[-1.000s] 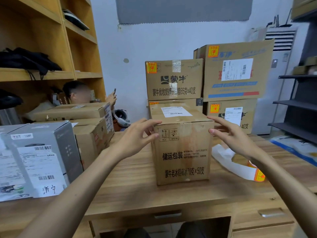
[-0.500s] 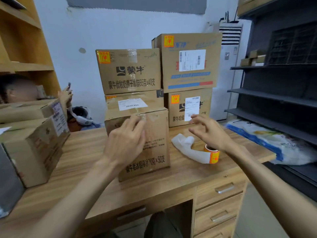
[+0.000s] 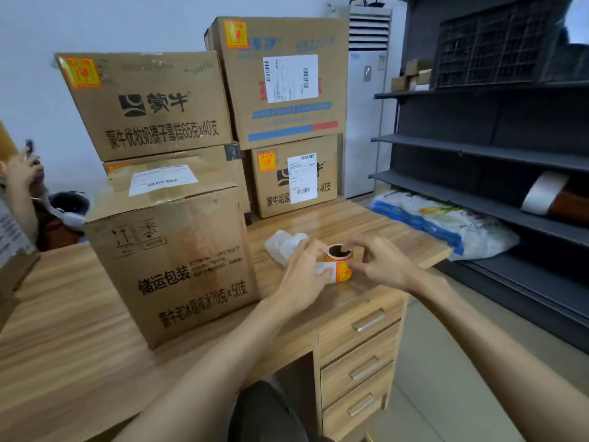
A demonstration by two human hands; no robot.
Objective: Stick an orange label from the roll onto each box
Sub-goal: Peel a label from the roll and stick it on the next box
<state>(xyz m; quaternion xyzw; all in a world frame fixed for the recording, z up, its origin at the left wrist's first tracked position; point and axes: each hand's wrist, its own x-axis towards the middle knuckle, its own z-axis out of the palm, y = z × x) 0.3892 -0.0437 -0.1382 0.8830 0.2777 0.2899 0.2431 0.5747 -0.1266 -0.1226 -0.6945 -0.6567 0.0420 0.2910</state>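
Change: a second ago both hands were flat on the sides of the front box (image 3: 172,260); half a second ago the right one had already left for the roll. Now both are off the box and on the label roll (image 3: 339,265), which stands on the tabletop (image 3: 63,346) just right of that box. So the box looks placed, and the step is now likely peeling a label.

Left hand (image 3: 302,279): fingers (image 3: 310,250) wrapped round the roll and the spent backing strip (image 3: 285,247), thumb against the roll's side. Right hand (image 3: 384,266): fingertips clenched at the roll's far rim, pinching it; can't tell if a label corner is lifted yet.

The front box shows no orange label on its visible faces, only a white shipping slip (image 3: 162,180) on top. The stacked boxes (image 3: 149,100) behind each carry an orange square near a top corner, so they are probably done.

Materials: brown corrugated cartons, matte, glossy tape seams, black print. The roll is a small cylinder with a dark cardboard core and orange labels with red print. The backing strip is white, slick and limp, crumpled into a loop. The tabletop is wood-grain laminate with a slight sheen
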